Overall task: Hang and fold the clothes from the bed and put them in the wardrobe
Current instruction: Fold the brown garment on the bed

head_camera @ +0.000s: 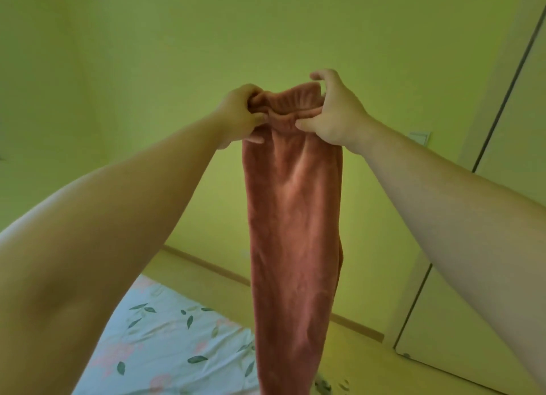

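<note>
A rust-pink fleece garment (295,232), apparently trousers with a ribbed waistband, hangs straight down in the air in front of me. My left hand (239,114) grips the left end of the waistband with curled fingers. My right hand (334,111) pinches the right end between thumb and fingers. Both arms are stretched out and raised. The garment's lower end runs out of view at the bottom edge. The bed (165,344), with a pale floral sheet, lies below at the lower left.
White wardrobe doors (508,146) with a dark vertical gap stand at the right. A green wall fills the background, with a light switch (419,137) near the wardrobe. A strip of wooden floor (363,365) runs between bed and wardrobe.
</note>
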{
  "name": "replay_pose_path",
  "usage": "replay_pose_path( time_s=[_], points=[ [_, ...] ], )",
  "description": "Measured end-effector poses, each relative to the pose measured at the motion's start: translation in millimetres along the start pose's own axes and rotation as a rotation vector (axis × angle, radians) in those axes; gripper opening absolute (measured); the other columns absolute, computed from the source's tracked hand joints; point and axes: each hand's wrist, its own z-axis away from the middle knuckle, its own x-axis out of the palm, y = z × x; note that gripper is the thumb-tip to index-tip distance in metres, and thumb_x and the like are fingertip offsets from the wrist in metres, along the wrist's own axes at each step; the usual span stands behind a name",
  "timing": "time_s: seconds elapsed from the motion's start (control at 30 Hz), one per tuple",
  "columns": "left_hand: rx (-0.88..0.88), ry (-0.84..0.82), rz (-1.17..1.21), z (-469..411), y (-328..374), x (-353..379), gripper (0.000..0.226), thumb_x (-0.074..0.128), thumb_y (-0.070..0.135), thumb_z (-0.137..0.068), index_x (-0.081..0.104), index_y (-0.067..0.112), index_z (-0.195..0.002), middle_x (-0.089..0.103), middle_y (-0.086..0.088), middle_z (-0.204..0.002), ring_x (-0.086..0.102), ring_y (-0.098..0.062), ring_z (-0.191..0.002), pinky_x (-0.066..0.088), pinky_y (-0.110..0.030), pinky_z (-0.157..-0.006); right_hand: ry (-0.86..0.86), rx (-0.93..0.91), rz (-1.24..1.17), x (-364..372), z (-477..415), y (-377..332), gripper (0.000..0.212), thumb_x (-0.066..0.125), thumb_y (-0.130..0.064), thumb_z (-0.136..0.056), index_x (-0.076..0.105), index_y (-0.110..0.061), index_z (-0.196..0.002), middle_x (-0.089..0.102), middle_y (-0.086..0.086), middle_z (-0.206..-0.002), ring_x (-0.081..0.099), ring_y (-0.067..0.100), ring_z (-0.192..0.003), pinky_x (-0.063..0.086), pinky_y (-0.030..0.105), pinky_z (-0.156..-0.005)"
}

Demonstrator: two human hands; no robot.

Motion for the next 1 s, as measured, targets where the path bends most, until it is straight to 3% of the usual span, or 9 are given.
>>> replay_pose_path(
  time_s=[0.17,0.4,0.57,0.67,0.73,0.77,0.83,0.9,1.0],
  points=[
    [-0.009,0.025,0.189,16,7,-18,0.036,0.061,-0.008,-0.093,0.058,0.016,-0.120,0.061,-0.011,-0.116,0.070,-0.024,-0.107,0.064,-0.039,-0.078,-0.030,-0.022,0.002,-2,7,-22,0.042,0.086,-0.015,-0.073,0.074,-0.021,-0.113,0.076,-0.006,-0.103,0.072,0.012,-0.097,0.057,0.036,-0.094],
    [-0.065,0.036,0.215,108,-25,-74,0.043,0.075,-0.005,-0.085,0.060,0.013,-0.121,0.064,-0.011,-0.112,0.072,-0.023,-0.100,0.062,-0.035,-0.078,-0.151,0.005,0.105,32,61,-66,0.029,0.084,-0.019,-0.075,0.078,-0.017,-0.103,0.077,-0.002,-0.098,0.072,0.017,-0.093,0.059,0.038,-0.088],
    [-0.089,-0.017,0.103,214,-64,-108,0.046,0.080,0.000,-0.083,0.061,0.022,-0.119,0.067,-0.005,-0.106,0.073,-0.018,-0.087,0.063,-0.031,-0.070,-0.274,-0.002,0.235,88,140,-106,0.034,0.082,-0.023,-0.074,0.077,-0.023,-0.108,0.075,-0.006,-0.097,0.069,0.015,-0.091,0.057,0.029,-0.081],
    [-0.087,-0.121,-0.093,292,-91,-125,0.056,0.087,0.015,-0.078,0.064,0.033,-0.125,0.070,0.016,-0.105,0.073,-0.009,-0.088,0.059,-0.018,-0.071,-0.376,0.049,0.324,131,203,-128,0.023,0.079,-0.021,-0.069,0.074,-0.020,-0.091,0.071,-0.005,-0.083,0.067,0.016,-0.078,0.053,0.027,-0.060],
    [-0.079,-0.246,-0.330,348,-112,-134,0.067,0.093,0.028,-0.069,0.063,0.040,-0.128,0.066,0.029,-0.104,0.067,0.000,-0.095,0.048,-0.003,-0.078,-0.480,0.071,0.382,165,252,-138,0.018,0.074,-0.019,-0.067,0.063,-0.020,-0.082,0.064,-0.003,-0.079,0.062,0.018,-0.072,0.043,0.026,-0.051],
    [-0.085,-0.327,-0.419,377,-123,-136,0.071,0.095,0.029,-0.066,0.063,0.039,-0.128,0.066,0.029,-0.104,0.064,-0.001,-0.097,0.044,-0.004,-0.080,-0.555,0.080,0.407,183,278,-143,0.020,0.072,-0.019,-0.067,0.059,-0.020,-0.082,0.062,-0.001,-0.080,0.061,0.019,-0.072,0.042,0.026,-0.051],
    [-0.130,-0.495,-0.530,438,-149,-138,0.070,0.095,0.025,-0.064,0.064,0.032,-0.127,0.067,0.017,-0.105,0.062,-0.009,-0.096,0.049,-0.019,-0.083,-0.735,0.098,0.439,218,335,-152,0.023,0.072,-0.020,-0.067,0.057,-0.018,-0.085,0.062,0.003,-0.082,0.061,0.023,-0.073,0.043,0.029,-0.053],
    [-0.169,-0.621,-0.620,499,-173,-137,0.055,0.088,0.025,-0.069,0.065,0.028,-0.118,0.067,0.009,-0.101,0.062,-0.016,-0.091,0.051,-0.030,-0.082,-0.908,0.109,0.449,250,391,-161,0.024,0.073,-0.020,-0.068,0.058,-0.017,-0.085,0.062,0.004,-0.082,0.062,0.023,-0.072,0.044,0.031,-0.052],
    [-0.286,-0.780,-0.665,578,-205,-139,0.027,0.076,0.016,-0.071,0.065,0.028,-0.094,0.063,0.009,-0.085,0.059,-0.017,-0.079,0.045,-0.022,-0.066,-1.114,0.145,0.401,291,467,-176,0.025,0.075,-0.018,-0.069,0.053,-0.024,-0.079,0.063,0.003,-0.078,0.061,0.021,-0.067,0.041,0.028,-0.047]
  ],
)
